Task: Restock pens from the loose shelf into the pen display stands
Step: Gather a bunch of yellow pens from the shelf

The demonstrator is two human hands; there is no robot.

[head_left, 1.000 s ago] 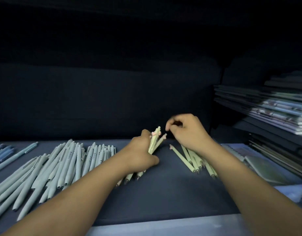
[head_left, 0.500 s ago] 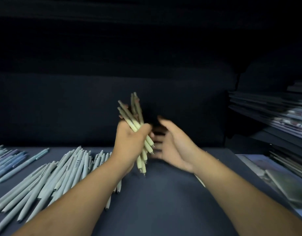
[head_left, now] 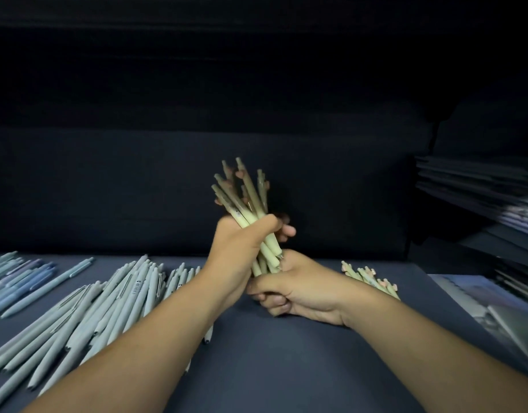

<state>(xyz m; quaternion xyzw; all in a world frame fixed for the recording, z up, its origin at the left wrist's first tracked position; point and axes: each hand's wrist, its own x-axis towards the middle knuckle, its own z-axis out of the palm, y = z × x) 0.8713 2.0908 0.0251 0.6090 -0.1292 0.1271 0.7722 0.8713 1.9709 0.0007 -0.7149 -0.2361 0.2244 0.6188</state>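
Head view: grey pens (head_left: 114, 299) litter the dark shelf (head_left: 286, 368) below green pens (head_left: 251, 210).

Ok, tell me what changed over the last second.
The left hand raised its bundle of green pens off the shelf to stand upright, gripping it. The right hand left the loose green pens lying at right, crossed over and now grips the bundle's lower ends. The grey pens and blue pens lie as before.

The green pens (head_left: 248, 208) looked matt plastic, the grey pens (head_left: 125, 296) likewise; the shelf (head_left: 286, 368) was smooth and matt.
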